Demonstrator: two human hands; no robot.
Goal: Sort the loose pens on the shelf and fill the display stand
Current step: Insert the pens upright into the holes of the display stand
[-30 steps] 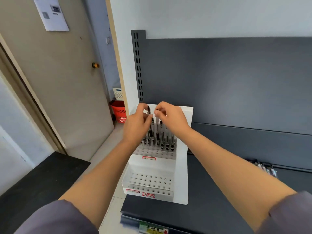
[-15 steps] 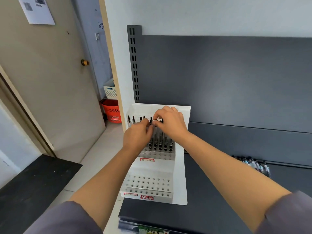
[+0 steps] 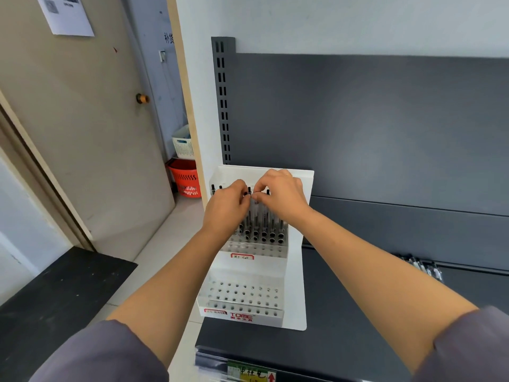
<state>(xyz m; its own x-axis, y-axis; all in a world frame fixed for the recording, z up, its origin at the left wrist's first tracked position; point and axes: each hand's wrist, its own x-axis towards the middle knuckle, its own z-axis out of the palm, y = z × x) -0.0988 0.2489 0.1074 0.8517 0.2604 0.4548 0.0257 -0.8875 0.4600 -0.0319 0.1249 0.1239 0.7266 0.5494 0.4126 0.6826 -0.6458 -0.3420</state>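
The left hand (image 3: 225,209) and right hand (image 3: 282,197) pinch one pen (image 3: 250,191) upright, apparently to seat it in the 12 o'clock row of the stand (image 3: 297,274).

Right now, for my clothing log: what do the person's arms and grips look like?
The left sleeve and right sleeve are grey-purple, pushed up, leaving both forearms bare. No gloves or watch show on the left grip or right grip. A thin gold-coloured ring sits on a right finger.
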